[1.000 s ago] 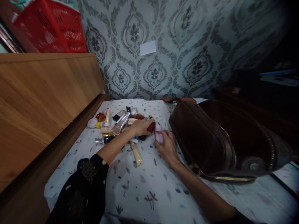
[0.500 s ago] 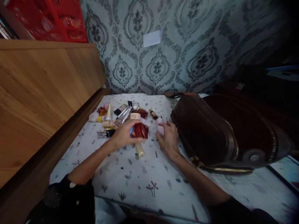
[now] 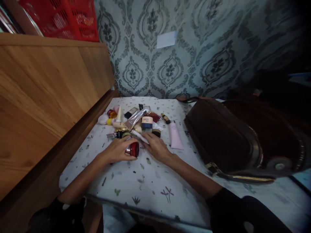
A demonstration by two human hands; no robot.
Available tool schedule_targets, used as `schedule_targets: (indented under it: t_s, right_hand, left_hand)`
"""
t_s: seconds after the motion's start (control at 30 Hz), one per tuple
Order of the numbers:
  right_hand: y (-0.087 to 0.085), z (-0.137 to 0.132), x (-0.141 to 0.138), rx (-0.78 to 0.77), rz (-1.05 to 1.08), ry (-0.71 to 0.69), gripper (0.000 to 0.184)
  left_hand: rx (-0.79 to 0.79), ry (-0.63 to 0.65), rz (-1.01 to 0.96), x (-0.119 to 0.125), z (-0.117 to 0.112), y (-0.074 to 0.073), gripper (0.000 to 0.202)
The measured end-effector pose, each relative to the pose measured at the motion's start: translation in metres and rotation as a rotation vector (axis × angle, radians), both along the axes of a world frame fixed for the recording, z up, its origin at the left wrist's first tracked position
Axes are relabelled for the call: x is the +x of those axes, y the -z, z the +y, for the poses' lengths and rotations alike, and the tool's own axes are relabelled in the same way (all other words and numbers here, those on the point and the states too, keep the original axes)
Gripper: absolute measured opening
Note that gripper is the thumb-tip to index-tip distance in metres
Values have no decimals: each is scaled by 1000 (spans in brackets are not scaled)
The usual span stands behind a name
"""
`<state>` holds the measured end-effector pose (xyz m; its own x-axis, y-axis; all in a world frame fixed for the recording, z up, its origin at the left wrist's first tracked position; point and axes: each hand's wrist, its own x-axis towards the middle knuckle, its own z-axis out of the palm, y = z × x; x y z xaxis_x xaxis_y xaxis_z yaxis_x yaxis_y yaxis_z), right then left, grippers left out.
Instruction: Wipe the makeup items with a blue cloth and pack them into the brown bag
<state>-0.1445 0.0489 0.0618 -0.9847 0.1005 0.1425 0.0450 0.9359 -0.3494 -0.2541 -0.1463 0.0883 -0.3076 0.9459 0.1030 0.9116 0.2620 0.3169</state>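
Observation:
My left hand (image 3: 119, 149) curls around a small red jar (image 3: 134, 149) and holds it down on the patterned tablecloth (image 3: 145, 181). My right hand (image 3: 156, 146) rests flat beside it, fingers spread over a pale tube lying underneath. A pink tube (image 3: 175, 138) lies just right of that hand. Behind both hands sits a heap of cosmetics (image 3: 132, 121): tubes, small bottles and jars.
A large brown leather bag (image 3: 225, 139) lies open on the right of the table. A wooden panel (image 3: 48, 94) runs along the left, with a red plastic basket (image 3: 65, 17) on top. Patterned wallpaper (image 3: 194, 51) backs the table. The table's front edge is near my body.
My left hand lifted the red jar out of the heap and brought it down nearer to me. My right hand let go of the pink tube and moved left onto the pale tube.

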Motion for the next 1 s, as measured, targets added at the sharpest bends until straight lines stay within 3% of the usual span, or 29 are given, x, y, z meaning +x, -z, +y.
schedule_targets:
  t_s: [0.27,0.37,0.53,0.63,0.77,0.87,0.93,1.0]
  right_hand:
    - [-8,16,20,169,-56,162,37]
    - [-3,23,26,236,-10,230,35]
    - [13,32,24,292,142,170,34]
    - [19,38,17,303,200,140,32]
    - [17,39,12,274,269,155,32]
    - [14,22,18,80,397,83,34]
    - [13,4,25,-256,417,-43,42]
    - [13,-14,29,-700,289,-155,59]
  left_hand:
    - [-71,-193,140,-25,-38,-7,58]
    - [-58,-271,93,-37,-56,-9,54]
    - [34,-423,129,-65,-82,-1,56]
    - [100,-521,145,-75,-88,4,56]
    - [290,-459,47,-59,-74,7,56]
    - [336,-351,-48,-30,-49,5,58]
    - [318,-266,-85,-7,-29,4,56]
    - [288,-170,-110,14,-11,1,54]
